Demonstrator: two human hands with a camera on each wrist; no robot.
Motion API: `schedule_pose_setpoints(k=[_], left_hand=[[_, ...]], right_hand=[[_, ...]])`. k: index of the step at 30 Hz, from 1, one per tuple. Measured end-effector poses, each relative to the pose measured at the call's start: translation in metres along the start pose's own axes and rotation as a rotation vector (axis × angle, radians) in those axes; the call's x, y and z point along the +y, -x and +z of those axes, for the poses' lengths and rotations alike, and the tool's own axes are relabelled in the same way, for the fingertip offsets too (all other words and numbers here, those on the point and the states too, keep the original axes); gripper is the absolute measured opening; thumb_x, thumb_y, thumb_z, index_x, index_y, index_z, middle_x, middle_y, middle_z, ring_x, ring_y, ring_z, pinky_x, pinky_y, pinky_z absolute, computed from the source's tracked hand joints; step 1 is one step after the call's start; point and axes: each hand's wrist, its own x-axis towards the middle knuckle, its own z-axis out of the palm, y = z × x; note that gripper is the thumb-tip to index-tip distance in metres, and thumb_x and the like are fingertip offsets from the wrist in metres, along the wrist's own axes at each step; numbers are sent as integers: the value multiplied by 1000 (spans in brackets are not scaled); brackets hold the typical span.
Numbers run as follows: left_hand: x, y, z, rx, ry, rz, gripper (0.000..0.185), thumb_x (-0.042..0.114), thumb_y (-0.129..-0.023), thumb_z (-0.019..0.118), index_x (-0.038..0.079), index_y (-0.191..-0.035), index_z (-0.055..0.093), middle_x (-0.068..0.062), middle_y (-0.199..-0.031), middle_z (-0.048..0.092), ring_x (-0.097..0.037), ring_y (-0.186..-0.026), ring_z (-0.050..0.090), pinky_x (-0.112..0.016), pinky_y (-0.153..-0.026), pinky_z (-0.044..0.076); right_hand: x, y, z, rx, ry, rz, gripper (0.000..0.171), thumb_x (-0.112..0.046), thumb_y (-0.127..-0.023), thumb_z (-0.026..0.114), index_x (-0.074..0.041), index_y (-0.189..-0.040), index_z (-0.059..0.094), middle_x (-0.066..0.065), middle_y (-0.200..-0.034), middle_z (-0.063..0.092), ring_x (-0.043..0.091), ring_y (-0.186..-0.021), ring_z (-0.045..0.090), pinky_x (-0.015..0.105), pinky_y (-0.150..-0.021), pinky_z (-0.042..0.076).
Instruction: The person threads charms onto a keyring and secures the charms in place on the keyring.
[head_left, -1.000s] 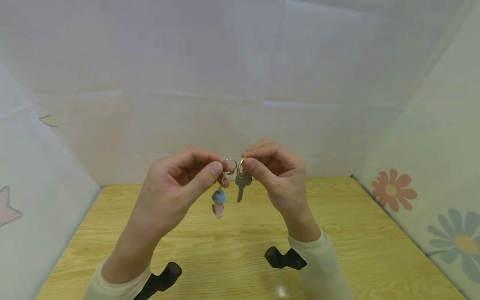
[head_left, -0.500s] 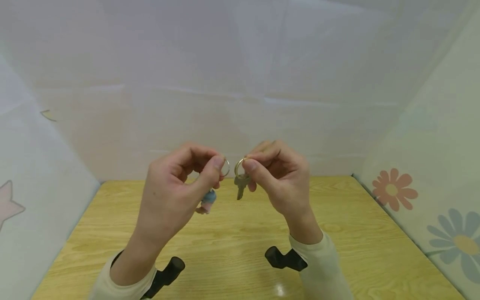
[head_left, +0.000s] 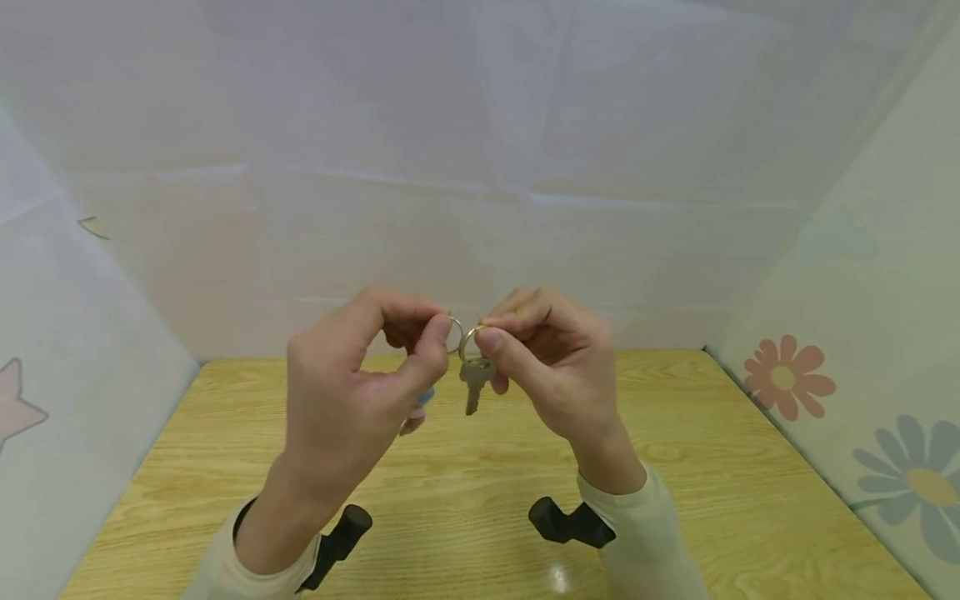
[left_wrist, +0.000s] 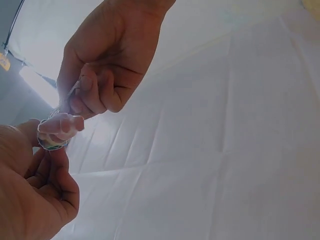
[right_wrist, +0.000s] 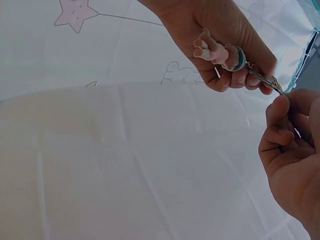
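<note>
Both rings have closed up since 0.5 s ago and now touch or overlap.
Left hand (head_left: 352,400) pinches the silver ring (head_left: 453,333), its blue-pink charm (right_wrist: 220,51) tucked behind the fingers. Right hand (head_left: 551,367) at 3 o'clock pinches the gold ring (head_left: 468,343); 1 key (head_left: 474,382) hangs at 6 o'clock, held clear above the wooden surface (head_left: 480,500).
</note>
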Motion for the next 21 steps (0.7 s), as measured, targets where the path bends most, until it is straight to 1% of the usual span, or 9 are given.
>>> schedule_pose_setpoints(k=[3,5,8,11,13,17,21], left_hand=[[-3,0,2,10,-69,114,5,-5,-89,66,-2,-92,66,-1,-75,66,-6,-58,56,-15,-43,43],[-4,0,3,19,-122,175,2,-3,-90,65,-2,-92,66,-3,-76,65,-7,-59,57,-16,-47,45],[-5,-1,4,41,-188,231,3,-1,-92,63,-3,-91,66,-5,-77,65,-10,-61,59,-20,-54,50],[-5,0,5,54,-208,251,8,1,-95,61,-4,-91,66,-5,-78,64,-11,-62,60,-23,-58,52],[-5,0,5,47,-193,245,8,2,-95,61,-4,-92,65,-5,-77,64,-10,-61,60,-21,-56,52],[-4,0,6,33,-153,225,3,-2,-91,64,-5,-93,65,-4,-76,65,-9,-59,60,-18,-53,50],[-2,2,10,42,-143,221,3,-4,-90,64,-5,-93,65,-5,-77,66,-11,-62,61,-21,-58,53]], right_hand=[[-2,0,-1,-10,-6,-4,18,-7,-97,72,9,-92,65,13,-88,66,17,-50,53,28,-44,48],[-3,0,-1,-16,-10,-10,15,-6,-97,71,8,-93,66,13,-89,67,17,-51,53,28,-44,48],[-5,0,-1,-27,-14,-25,15,-5,-97,71,9,-94,66,13,-91,68,17,-51,53,28,-45,47],[-6,-1,1,-40,-16,-40,15,-4,-98,69,10,-95,66,13,-92,68,17,-52,53,28,-46,47],[-6,-1,1,-45,-21,-45,14,-4,-98,69,9,-96,66,13,-91,67,17,-53,53,28,-47,47],[-9,-1,1,-44,-23,-55,13,-3,-98,69,9,-96,66,12,-90,67,17,-53,53,28,-47,47],[-10,0,0,-27,-18,-64,12,-2,-98,69,9,-95,65,14,-89,67,17,-53,53,27,-46,47]])
